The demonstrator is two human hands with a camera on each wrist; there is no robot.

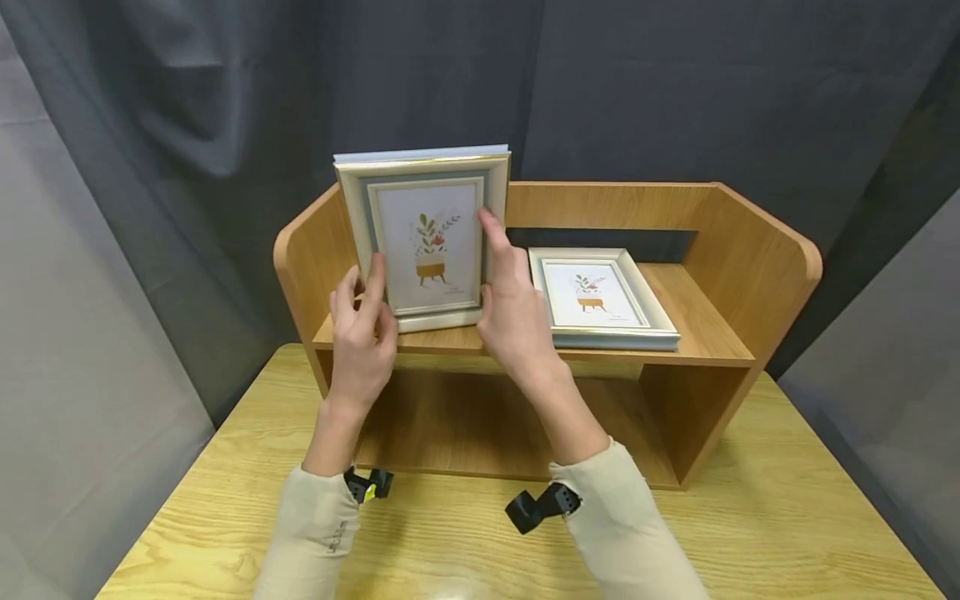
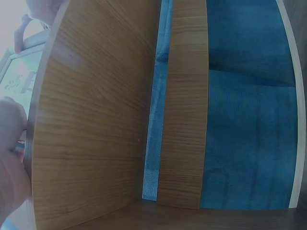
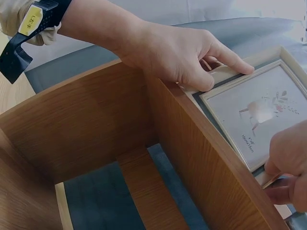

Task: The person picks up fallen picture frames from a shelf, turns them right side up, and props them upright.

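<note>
So, both hands are on one upright picture frame [image 1: 423, 242], standing on the top board of a wooden desktop shelf [image 1: 757, 275]. L hand [image 1: 363, 329] grips the frame's lower left edge w/ fingers curled round it, thumb on the front. R hand [image 1: 510, 304] holds the right edge, index finger stretched up along the moulding, other fingers wrapped behind. Frame is cream w/ a thin gold trim, print of a potted plant on a stand inside the glass; it tilts back slightly, bottom edge touching the board between the two hands.

Just right of the R hand, a second picture frame [image 1: 603, 298] w/ the same print lies flat, face up, on the same board, near but apart from the held one.

Under both wrists, the shelf's lower compartment [image 1: 480, 425] is open at the front. Shelf stands on a light wood table [image 1: 787, 533], below the forearms. Dark curtain [image 1: 675, 92] hangs behind, beyond the hands.
</note>
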